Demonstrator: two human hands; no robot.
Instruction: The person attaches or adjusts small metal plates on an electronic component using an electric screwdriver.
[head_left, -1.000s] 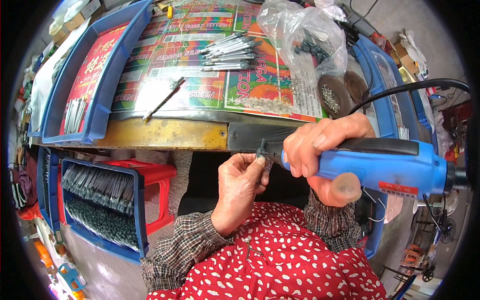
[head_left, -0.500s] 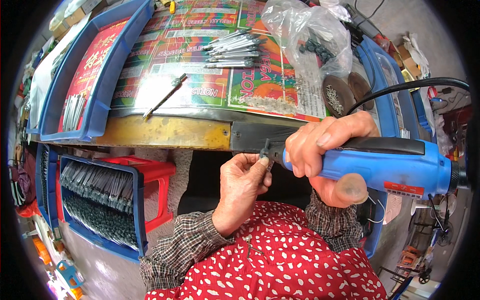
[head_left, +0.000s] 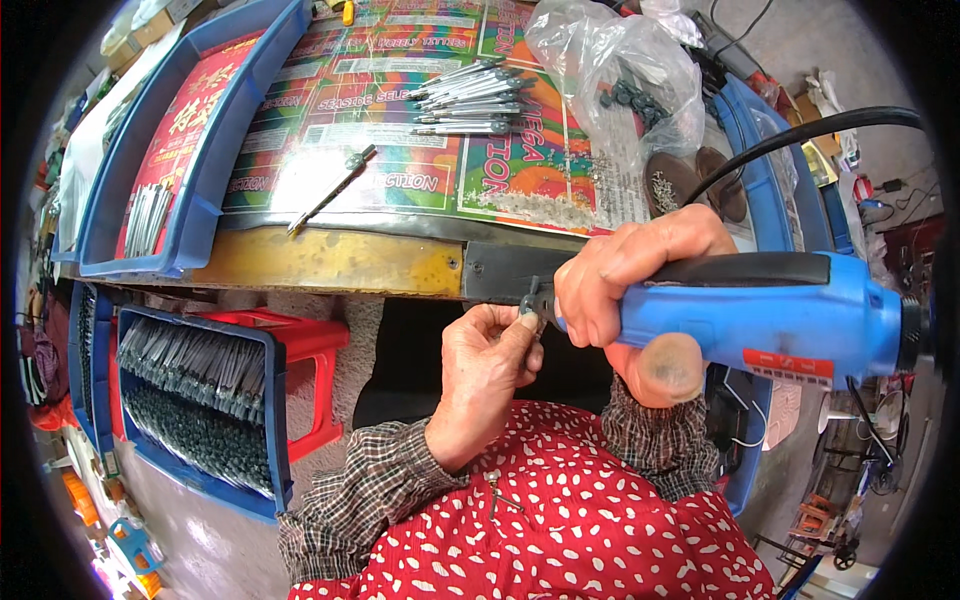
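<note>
Thumb and fingers of my left hand [head_left: 485, 375] pinch a small dark grey part [head_left: 530, 300] at the table's front edge. My right hand [head_left: 635, 285] is wrapped round a blue and black electric screwdriver [head_left: 750, 310], held nearly level. The tool's tip points left at the grey part; my fingers partly hide where they meet. A black cable [head_left: 820, 130] arches behind the right hand. Beyond my hands, a single dark rod with a grey fitting [head_left: 340, 190] lies on the tabletop. Farther back is a pile of silvery rods [head_left: 475, 95].
A clear plastic bag [head_left: 610, 50] with dark grey parts lies at the back right, near brown dishes [head_left: 665, 200], one holding tiny pieces. On the left stands a blue tray [head_left: 205, 215] with thin rods. Below it are a packed blue crate [head_left: 280, 430] and a red stool [head_left: 325, 385].
My right hand and the screwdriver have shifted left, towards the grey part, and the tool's rear end has dropped slightly relative to its front. The left hand stays in place, still pinching the part.
</note>
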